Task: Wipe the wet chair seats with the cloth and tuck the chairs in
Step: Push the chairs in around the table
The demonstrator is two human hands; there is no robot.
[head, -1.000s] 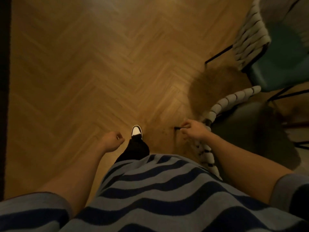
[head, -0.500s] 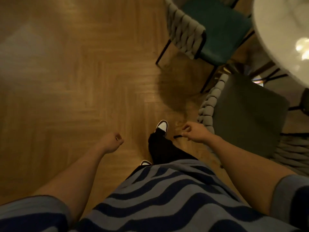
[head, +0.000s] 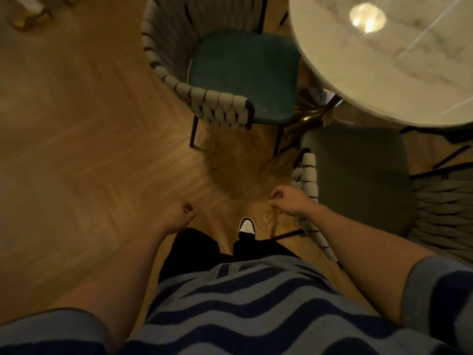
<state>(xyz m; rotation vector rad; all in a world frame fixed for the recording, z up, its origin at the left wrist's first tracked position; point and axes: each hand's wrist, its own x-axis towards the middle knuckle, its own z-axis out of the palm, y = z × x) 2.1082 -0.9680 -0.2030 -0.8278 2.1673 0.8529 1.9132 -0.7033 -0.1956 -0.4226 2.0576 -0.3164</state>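
Herringbone wood floor (head: 76, 149) fills the left half of my view. At upper right I see the round white marble table (head: 384, 73), its edge overlapping the teal-seated chair (head: 243, 75) at top centre. At right, below the table, sits the grey-seated chair (head: 358, 175), its woven backrest (head: 307, 180) running down toward lower centre. My striped shirt (head: 243, 303) covers the bottom of the frame. My right hand (head: 286, 202) hangs at centre right, just beside that backrest's top, fingers loosely curled with nothing in them that I can make out. My left hand (head: 180, 216) hangs at centre over bare floor, curled into a loose fist, holding nothing visible. One black-and-white shoe (head: 247, 226) points up between the hands. I see no cloth anywhere.
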